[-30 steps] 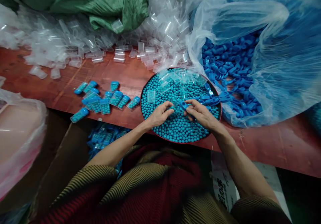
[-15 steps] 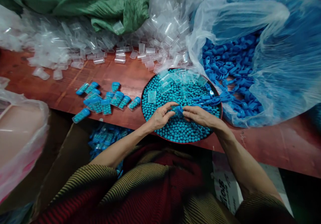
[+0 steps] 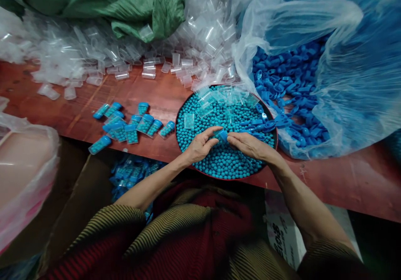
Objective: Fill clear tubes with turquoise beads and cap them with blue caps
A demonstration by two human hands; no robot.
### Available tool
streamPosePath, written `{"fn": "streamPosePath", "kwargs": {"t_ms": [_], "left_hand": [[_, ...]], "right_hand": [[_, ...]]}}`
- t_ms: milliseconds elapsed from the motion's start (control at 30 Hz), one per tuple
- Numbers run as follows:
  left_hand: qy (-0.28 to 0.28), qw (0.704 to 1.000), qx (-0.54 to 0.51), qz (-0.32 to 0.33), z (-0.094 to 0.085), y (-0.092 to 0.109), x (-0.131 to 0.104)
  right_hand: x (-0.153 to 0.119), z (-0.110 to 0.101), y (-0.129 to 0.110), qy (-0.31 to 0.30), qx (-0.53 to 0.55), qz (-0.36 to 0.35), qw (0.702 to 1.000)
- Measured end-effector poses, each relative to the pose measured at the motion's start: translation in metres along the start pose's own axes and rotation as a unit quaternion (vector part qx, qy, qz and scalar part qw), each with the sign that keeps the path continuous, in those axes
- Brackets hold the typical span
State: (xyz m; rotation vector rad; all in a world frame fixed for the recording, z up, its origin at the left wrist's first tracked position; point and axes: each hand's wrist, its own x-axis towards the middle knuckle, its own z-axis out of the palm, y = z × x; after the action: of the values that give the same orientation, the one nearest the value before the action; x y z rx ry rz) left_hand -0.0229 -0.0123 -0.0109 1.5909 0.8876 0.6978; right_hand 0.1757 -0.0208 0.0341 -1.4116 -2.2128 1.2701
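Note:
Over a round tray of turquoise beads, my two hands meet at a small container with a blue cap. Thumb and index finger of my left hand close round its clear body, which is hard to see against the beads. My right hand has its fingertips pinched together at the cap's right side. Several clear empty containers lie on the beads at the tray's far side. Loose blue caps rest on its right part.
Filled, capped containers lie left of the tray on the reddish table. Behind are piled clear containers and a green sack. A plastic bag spills blue caps at the right. More filled containers sit below the table edge.
The blue cap between my hands shows more fully now, and my right fingers have drawn together at its side. Both hands stay nearly in place over the tray.

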Motion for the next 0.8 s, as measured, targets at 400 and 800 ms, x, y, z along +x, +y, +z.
{"fn": "streamPosePath", "kwargs": {"t_ms": [400,800], "left_hand": [[0.02,0.997,-0.067,-0.036,0.008,0.001,0.001],[0.026,0.985,-0.156,-0.07,0.012,0.002,-0.002]], "right_hand": [[0.002,0.002,0.0,0.017,0.016,0.026,0.999],[0.001,0.008,-0.008,0.029,-0.067,0.004,0.997]]}}
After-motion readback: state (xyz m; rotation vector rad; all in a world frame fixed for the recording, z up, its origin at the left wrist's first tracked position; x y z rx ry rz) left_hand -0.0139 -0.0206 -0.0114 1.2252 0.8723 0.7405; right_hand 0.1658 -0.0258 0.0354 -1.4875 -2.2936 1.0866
